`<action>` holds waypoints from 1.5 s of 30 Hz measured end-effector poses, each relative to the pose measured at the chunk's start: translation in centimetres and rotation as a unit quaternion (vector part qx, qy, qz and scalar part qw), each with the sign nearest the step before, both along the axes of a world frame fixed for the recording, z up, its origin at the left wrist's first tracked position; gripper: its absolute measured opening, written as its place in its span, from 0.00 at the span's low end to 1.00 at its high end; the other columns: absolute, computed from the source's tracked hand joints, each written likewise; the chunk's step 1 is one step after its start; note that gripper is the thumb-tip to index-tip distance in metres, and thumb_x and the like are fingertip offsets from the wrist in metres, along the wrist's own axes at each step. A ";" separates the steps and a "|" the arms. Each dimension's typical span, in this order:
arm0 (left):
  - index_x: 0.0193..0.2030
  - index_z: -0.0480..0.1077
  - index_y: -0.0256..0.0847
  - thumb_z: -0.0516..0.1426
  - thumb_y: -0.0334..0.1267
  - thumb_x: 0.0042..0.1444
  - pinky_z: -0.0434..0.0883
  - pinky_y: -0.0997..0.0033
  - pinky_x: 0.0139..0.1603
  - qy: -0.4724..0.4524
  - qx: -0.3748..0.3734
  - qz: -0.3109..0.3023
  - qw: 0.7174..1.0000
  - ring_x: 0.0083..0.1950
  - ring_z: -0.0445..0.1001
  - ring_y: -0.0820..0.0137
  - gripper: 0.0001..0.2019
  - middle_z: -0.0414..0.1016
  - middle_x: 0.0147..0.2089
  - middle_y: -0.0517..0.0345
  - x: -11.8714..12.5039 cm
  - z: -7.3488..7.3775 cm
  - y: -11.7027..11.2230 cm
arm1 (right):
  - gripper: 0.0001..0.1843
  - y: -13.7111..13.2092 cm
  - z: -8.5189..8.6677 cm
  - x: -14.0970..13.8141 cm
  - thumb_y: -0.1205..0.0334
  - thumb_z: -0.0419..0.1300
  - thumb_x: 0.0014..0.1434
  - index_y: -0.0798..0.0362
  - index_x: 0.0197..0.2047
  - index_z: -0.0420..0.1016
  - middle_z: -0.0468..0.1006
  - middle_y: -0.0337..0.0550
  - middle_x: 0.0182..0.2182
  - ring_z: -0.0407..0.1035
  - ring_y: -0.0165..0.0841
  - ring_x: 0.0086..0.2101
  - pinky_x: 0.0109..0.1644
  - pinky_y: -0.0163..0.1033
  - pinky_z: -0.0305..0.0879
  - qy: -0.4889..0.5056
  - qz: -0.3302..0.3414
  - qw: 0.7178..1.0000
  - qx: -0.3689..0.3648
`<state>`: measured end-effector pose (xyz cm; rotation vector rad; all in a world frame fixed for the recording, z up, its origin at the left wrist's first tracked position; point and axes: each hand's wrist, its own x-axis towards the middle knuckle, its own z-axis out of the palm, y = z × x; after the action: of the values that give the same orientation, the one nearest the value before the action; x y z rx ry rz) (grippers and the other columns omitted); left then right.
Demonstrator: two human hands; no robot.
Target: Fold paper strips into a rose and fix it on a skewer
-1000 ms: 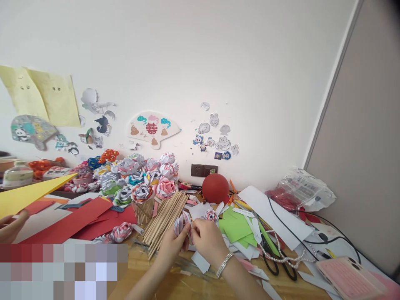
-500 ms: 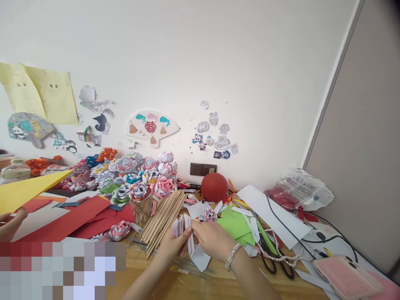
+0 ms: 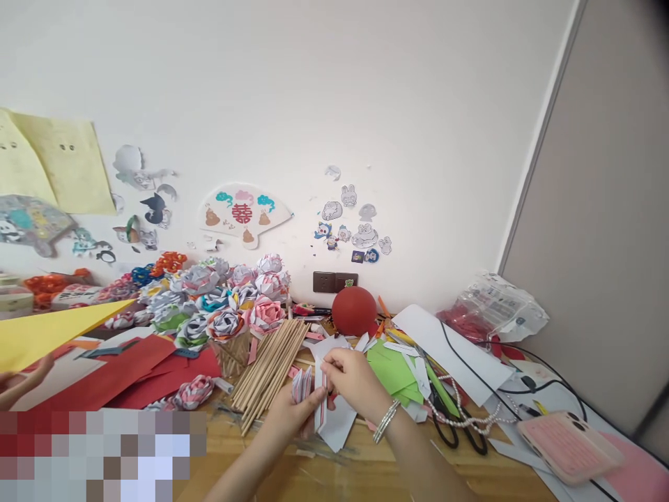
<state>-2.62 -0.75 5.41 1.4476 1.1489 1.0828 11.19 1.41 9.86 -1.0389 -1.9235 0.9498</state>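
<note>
while both hands are working close together above the middle of the worktop [image 3: 313, 484], well forward of its back edge, they are holding white folded paper [image 3: 302, 387] with reddish lines showing on it. a narrow paper strip [image 3: 320, 411] is standing nearly upright just beside the folds; whether the two are forming one piece, the view is not making clear. the paper is probably weighing next to nothing, bending easily along its creases and stiffening where layers are stacking; it is likely to be creasing or tearing under a hard squeeze rather than slipping. gripping the stacked folds low and pinching the strip at its edge is looking the safest hold.

the left hand [image 3: 290, 411] is closing around the lower part, its thumb pressing by the strip and its other fingers curling underneath, partly hidden. the right hand [image 3: 352, 376] is bending its fingers inward and pinching the strip near the top, with hardly any gap showing.

toward the left edge of the worktop, another person's hand [image 3: 31, 383] is lying beside yellow paper [image 3: 63, 331]. wooden sticks [image 3: 272, 369] are lying just left of the folds, and green paper [image 3: 394, 373] is spreading to the right.
</note>
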 end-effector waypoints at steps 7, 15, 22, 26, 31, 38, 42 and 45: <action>0.22 0.66 0.37 0.58 0.62 0.39 0.45 0.78 0.15 -0.076 -0.048 -0.056 0.994 0.13 0.47 0.82 0.25 0.53 0.12 0.72 -0.2 0.3 -0.6 | 0.13 0.7 0.4 0.8 0.53 0.56 0.55 0.56 0.29 0.67 0.68 0.35 0.18 0.61 0.24 0.17 0.22 0.30 0.58 0.125 0.040 0.987 -0.094; 0.31 0.66 0.38 0.60 0.56 0.42 0.46 0.79 0.15 -0.163 -0.098 -0.171 0.967 0.13 0.47 0.85 0.21 0.61 0.18 0.70 -0.4 0.1 -1.1 | 0.26 1.2 -0.2 1.9 0.43 0.63 0.46 0.59 0.37 0.74 0.65 0.30 0.14 0.56 0.20 0.14 0.19 0.28 0.54 0.190 0.206 0.942 -0.184; 0.32 0.66 0.39 0.60 0.53 0.47 0.48 0.81 0.14 -0.249 -0.122 -0.201 0.940 0.11 0.45 0.87 0.18 0.60 0.17 0.73 -0.4 -0.4 -0.9 | 0.24 1.2 -0.7 1.2 0.42 0.59 0.51 0.58 0.34 0.73 0.65 0.30 0.14 0.57 0.21 0.14 0.19 0.28 0.52 0.210 0.177 0.952 -0.138; 0.31 0.65 0.39 0.60 0.52 0.48 0.46 0.82 0.13 -0.274 -0.128 -0.188 0.934 0.11 0.41 0.87 0.17 0.56 0.16 0.75 -0.4 -0.7 -0.6 | 0.23 1.0 -0.6 1.1 0.43 0.57 0.54 0.58 0.35 0.73 0.66 0.31 0.16 0.57 0.21 0.17 0.21 0.28 0.52 0.209 0.158 0.959 -0.110; 0.30 0.64 0.39 0.62 0.54 0.44 0.44 0.83 0.13 -0.304 -0.137 -0.194 0.923 0.11 0.38 0.87 0.20 0.53 0.14 0.76 -0.5 -0.8 -0.8 | 0.25 1.0 -0.6 1.1 0.43 0.63 0.47 0.57 0.36 0.70 0.69 0.34 0.20 0.61 0.23 0.19 0.24 0.30 0.56 0.221 0.201 0.945 -0.137; 0.33 0.65 0.38 0.57 0.58 0.46 0.43 0.82 0.14 -0.230 -0.096 -0.097 0.963 0.11 0.44 0.89 0.22 0.68 0.23 0.66 -0.2 0.0 -0.5 | 0.23 1.5 -0.8 1.6 0.42 0.62 0.47 0.55 0.29 0.66 0.66 0.32 0.19 0.59 0.22 0.18 0.24 0.29 0.55 0.215 0.160 0.955 -0.127; 0.33 0.66 0.38 0.54 0.64 0.43 0.49 0.81 0.13 -0.122 -0.059 0.002 0.991 0.13 0.53 0.83 0.27 0.66 0.21 0.67 -0.1 -0.6 0.2 | 0.22 1.6 -0.3 2.2 0.43 0.63 0.47 0.55 0.28 0.66 0.67 0.32 0.18 0.59 0.22 0.18 0.23 0.30 0.57 0.160 0.170 0.962 -0.142; 0.27 0.66 0.39 0.55 0.66 0.39 0.52 0.79 0.12 -0.085 -0.051 0.023 0.995 0.12 0.54 0.81 0.28 0.61 0.15 0.69 -0.1 -1.1 0.6 | 0.20 1.4 -0.3 2.1 0.46 0.64 0.47 0.56 0.27 0.66 0.67 0.32 0.18 0.60 0.23 0.18 0.23 0.30 0.58 0.115 0.177 0.965 -0.154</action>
<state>-2.69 -0.19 4.34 1.2300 1.1052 1.1398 13.26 2.84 9.59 -0.7185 -1.8329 1.5406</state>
